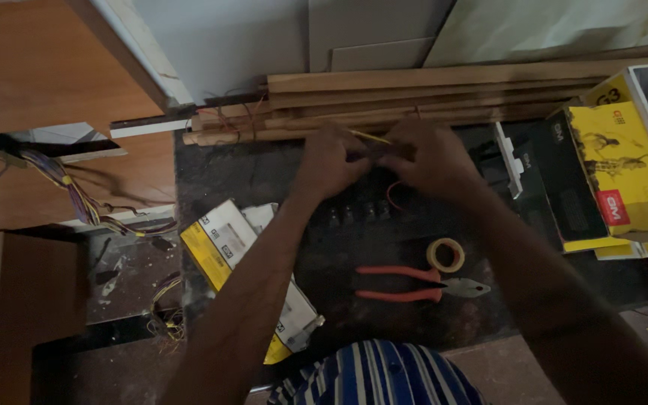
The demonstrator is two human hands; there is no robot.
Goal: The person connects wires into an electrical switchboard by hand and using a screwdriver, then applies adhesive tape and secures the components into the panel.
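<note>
Dark worktop (264,172) across the middle of the frame; wooden strips (444,94) stacked along its far edge, upper centre. Yellow-and-black boxes (624,180) piled at the right edge, a flatter yellow-and-white box (241,262) lying lower left of centre. Loose wiring (76,195) trailing at the left, off the worktop.

Left hand (329,161) and right hand (433,161) meeting at upper centre, just below the strips, fingers of both curled together and pinched on a small dark part (378,151) held between them. Yellow wire (369,137) running out above the part, red wire (393,193) looping down beneath the right hand. Exact grip on the wires too blurred to tell.

Pliers (414,285) with orange handles lying lower centre, jaws pointing right, tape roll (445,255) just above and touching or nearly touching them, both well apart from the hands.

Best done, by the look of it, with the part held steady in one hand and worked with the other, wires kept clear of the knuckles, forearms braced low over the worktop. Likely trouble: thin wire slipping from the pinch, or the red loop snagging. Dim light here, so slow, small movements advisable.
</note>
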